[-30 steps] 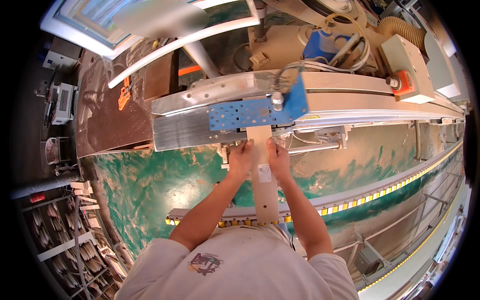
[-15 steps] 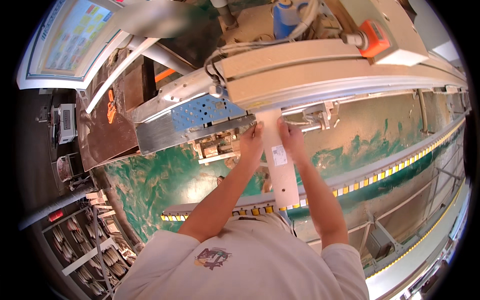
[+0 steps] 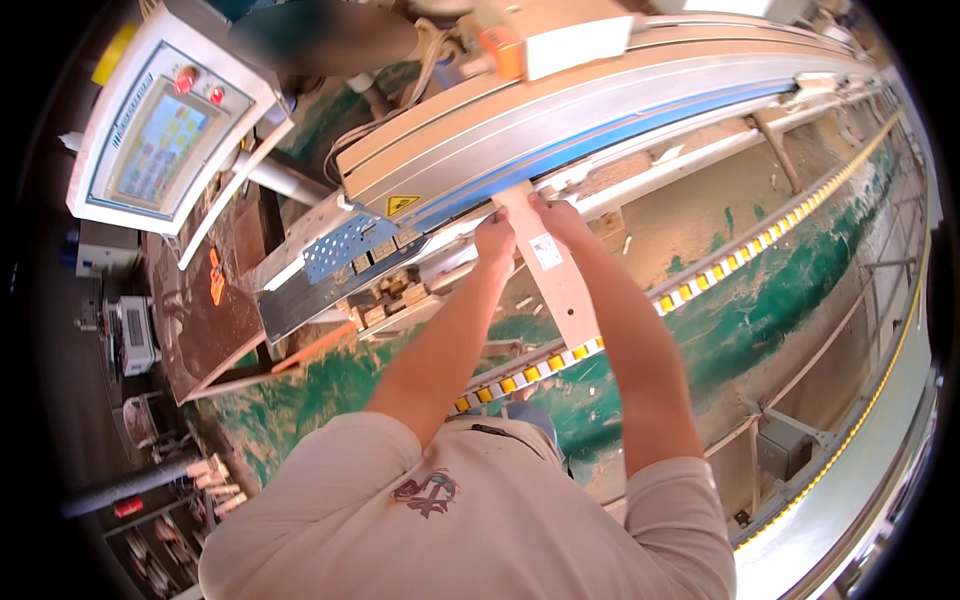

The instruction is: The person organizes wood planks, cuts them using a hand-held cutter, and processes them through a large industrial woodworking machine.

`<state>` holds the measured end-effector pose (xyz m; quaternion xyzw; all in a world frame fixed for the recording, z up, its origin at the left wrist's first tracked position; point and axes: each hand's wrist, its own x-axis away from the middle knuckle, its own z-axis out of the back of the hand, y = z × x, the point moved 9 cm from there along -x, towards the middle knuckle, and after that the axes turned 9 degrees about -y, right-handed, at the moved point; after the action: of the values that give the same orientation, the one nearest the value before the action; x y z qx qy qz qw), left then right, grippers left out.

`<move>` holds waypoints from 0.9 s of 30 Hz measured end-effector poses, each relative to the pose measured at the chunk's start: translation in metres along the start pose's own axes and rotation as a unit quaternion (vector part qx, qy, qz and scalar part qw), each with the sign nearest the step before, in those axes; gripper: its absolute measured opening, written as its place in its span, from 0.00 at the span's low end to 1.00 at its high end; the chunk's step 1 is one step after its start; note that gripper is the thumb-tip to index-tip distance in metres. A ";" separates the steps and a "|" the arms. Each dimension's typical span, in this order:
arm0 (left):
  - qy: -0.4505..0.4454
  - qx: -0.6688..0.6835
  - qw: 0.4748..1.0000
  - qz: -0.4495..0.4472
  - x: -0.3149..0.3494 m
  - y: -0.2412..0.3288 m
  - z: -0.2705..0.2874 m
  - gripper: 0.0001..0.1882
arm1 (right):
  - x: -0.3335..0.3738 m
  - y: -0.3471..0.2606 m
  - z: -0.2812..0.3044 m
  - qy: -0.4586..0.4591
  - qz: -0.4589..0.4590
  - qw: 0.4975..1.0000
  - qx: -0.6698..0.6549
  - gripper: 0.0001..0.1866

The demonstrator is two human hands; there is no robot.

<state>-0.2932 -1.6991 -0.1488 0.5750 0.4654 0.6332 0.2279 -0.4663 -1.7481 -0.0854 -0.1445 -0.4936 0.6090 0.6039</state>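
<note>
A long pale board (image 3: 568, 298) with a white label (image 3: 546, 251) and a small dark hole lies between my hands. Its far end reaches the blue strip (image 3: 590, 150) of a long beige machine (image 3: 450, 137); whether that end goes under it is hidden. My left hand (image 3: 494, 236) grips the board's left edge, and my right hand (image 3: 562, 219) holds its right edge, both close to the machine. The near end rests at the rail with yellow and white rollers (image 3: 682, 294).
At the left stands a control panel (image 3: 165, 135) with a screen and red buttons. A perforated blue plate (image 3: 350, 245) sits left of the board, near an orange tool (image 3: 216, 277) on a brown table (image 3: 180, 340). Wood scraps (image 3: 215, 480) are piled lower left.
The view has shifted and turned, so the control panel and the machine's blue strip show more fully. My hands keep their hold on the board, which now slants more.
</note>
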 end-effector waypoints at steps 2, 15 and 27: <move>-0.027 0.064 0.995 0.069 0.007 0.002 -0.052 0.19 | 0.027 0.020 0.052 0.089 -0.077 0.988 0.095 0.36; -0.400 -0.065 0.889 0.213 0.200 -0.062 -0.019 0.19 | 0.659 0.468 -0.110 0.434 -0.363 0.805 -0.180 0.11; -0.640 -0.355 0.673 0.108 0.370 -0.162 0.037 0.18 | 0.628 0.403 -0.394 0.238 -0.369 0.734 -0.518 0.17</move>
<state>-0.3856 -1.3077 -0.0991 0.7613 -0.1196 0.2479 0.5870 -0.5446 -0.9413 -0.3196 -0.3818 -0.5876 -0.0656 0.7104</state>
